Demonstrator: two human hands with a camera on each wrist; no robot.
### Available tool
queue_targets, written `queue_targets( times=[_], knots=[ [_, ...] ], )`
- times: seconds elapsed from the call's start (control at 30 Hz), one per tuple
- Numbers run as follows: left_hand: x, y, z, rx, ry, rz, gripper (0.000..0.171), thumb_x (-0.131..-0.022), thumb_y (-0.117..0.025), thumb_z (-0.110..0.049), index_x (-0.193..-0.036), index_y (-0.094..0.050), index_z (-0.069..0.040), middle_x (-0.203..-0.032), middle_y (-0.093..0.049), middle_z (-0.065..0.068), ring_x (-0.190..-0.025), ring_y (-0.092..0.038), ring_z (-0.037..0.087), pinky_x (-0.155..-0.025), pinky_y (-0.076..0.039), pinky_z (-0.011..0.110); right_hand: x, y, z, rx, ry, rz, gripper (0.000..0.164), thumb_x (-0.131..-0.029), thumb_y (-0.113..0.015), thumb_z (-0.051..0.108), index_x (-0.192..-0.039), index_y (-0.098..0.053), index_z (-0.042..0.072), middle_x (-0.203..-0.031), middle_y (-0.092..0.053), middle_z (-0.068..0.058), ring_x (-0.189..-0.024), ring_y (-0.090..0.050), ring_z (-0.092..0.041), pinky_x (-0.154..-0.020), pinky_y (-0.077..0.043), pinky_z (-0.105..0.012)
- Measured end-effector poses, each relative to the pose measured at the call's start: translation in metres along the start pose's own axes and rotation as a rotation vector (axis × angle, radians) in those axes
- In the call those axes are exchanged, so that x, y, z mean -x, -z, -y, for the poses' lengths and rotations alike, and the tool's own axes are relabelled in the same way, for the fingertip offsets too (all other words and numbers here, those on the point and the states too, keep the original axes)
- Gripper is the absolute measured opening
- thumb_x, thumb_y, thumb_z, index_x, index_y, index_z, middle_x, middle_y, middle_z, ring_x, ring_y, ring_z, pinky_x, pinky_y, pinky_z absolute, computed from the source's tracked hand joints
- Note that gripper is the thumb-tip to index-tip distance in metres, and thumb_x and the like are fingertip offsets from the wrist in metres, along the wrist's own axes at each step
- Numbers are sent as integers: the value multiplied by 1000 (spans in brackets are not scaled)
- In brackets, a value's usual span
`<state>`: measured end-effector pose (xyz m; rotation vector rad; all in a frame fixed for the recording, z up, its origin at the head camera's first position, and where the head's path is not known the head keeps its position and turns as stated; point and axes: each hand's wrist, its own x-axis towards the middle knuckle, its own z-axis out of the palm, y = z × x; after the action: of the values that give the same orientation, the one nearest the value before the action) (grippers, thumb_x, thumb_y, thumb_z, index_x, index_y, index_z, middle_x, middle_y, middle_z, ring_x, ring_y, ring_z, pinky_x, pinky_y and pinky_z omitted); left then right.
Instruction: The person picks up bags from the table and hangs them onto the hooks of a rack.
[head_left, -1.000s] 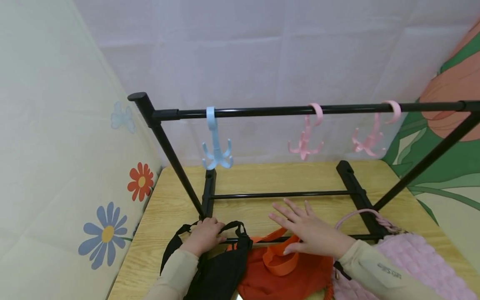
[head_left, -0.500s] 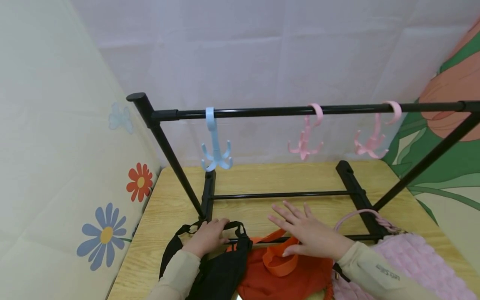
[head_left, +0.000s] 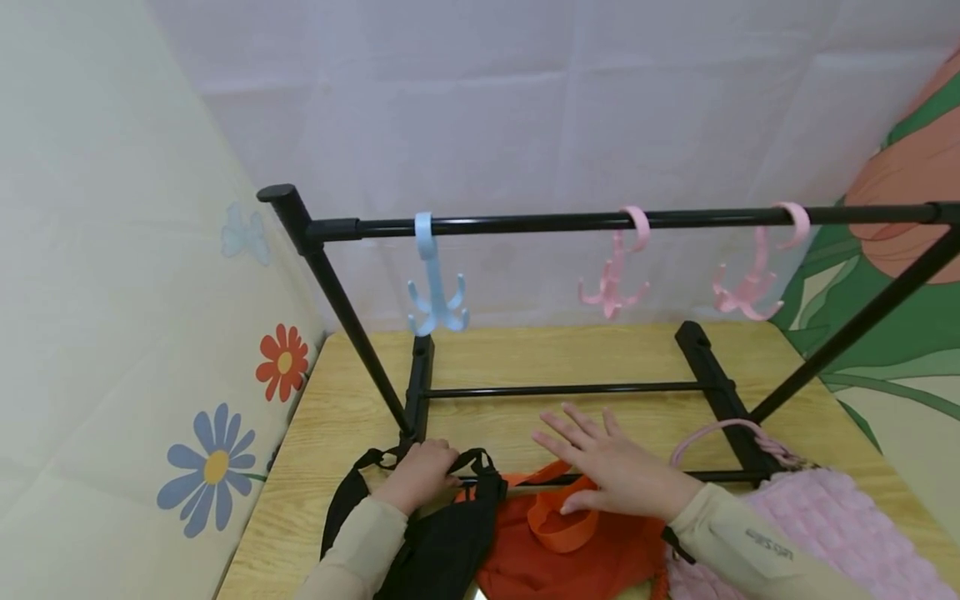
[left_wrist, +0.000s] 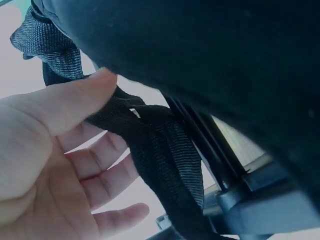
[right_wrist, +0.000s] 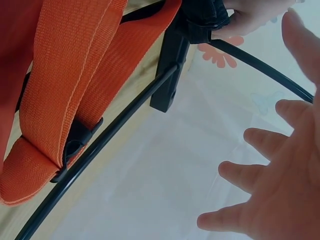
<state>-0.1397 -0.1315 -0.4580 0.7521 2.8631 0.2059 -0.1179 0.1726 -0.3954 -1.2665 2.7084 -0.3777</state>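
Observation:
My left hand (head_left: 422, 477) is at the top of a black bag (head_left: 444, 554) at the table's front. In the left wrist view, its thumb and fingers curl round the bag's black strap (left_wrist: 172, 150). My right hand (head_left: 617, 468), fingers spread and straight, hovers over an orange bag (head_left: 562, 557) beside the black one. The thumb overlaps the orange strap (head_left: 564, 533) in the head view, while the right wrist view has the fingers apart from that strap (right_wrist: 65, 95). A pink quilted bag (head_left: 836, 521) lies under and right of the right forearm.
A black rack stands on the wooden table (head_left: 360, 392), its top bar (head_left: 525, 223) crossing above the hands. From it hang a blue hook (head_left: 437, 283) and two pink hooks (head_left: 611, 275). Its low rails (head_left: 562, 389) run across the table. Printed cloth walls enclose the sides.
My left hand has shifted slightly right and down with the strap. My right hand has drifted slightly left. The rightmost pink hook has swung a little to the right.

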Motion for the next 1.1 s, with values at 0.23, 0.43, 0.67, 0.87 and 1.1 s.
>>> queue_targets(
  times=[0.23, 0.43, 0.67, 0.87, 1.1],
  knots=[
    [-5, -3, 6, 98, 65, 36, 13, -86, -78, -9, -92, -69, -2, -83, -62, 9, -80, -62, 28, -72, -53, 44, -1, -2, 1, -4, 1, -5, 90, -88, -71, 45, -161, -24, 20, -164, -25, -19, -146, -26, -50, -98, -28, -82],
    [-3, -4, 9, 99, 62, 20, 10, -87, -77, -10, -87, -71, -2, -77, -57, 6, -73, -57, 26, -67, -49, 40, -2, -1, 1, -14, -3, -3, 90, -89, -70, 46, -161, -23, 20, -164, -25, -19, -145, -26, -50, -98, -28, -82],
    [1, 4, 6, 128, 94, -76, 8, -89, -74, -9, -86, -71, -3, -77, -53, 6, -72, -52, 25, -64, -46, 42, -3, -1, 0, -19, 3, -2, 89, -90, -69, 46, -161, -23, 19, -163, -25, -20, -145, -26, -50, -98, -29, -81],
    [4, 16, 4, 294, 205, -120, 8, -91, -67, -6, -83, -67, -7, -75, -64, 2, -71, -60, 23, -89, -45, 58, -5, 0, 3, -47, -10, 18, 87, -91, -67, 48, -161, -25, 17, -164, -23, -19, -146, -24, -49, -101, -26, -81],
    [10, 31, -5, 379, 270, -165, 9, -89, -64, -3, -96, -70, -4, -81, -70, 4, -80, -67, 27, -104, -34, 66, -9, 0, 5, -56, 0, 15, 89, -92, -67, 47, -161, -22, 15, -165, -22, -18, -147, -24, -48, -103, -26, -80]
  ],
)
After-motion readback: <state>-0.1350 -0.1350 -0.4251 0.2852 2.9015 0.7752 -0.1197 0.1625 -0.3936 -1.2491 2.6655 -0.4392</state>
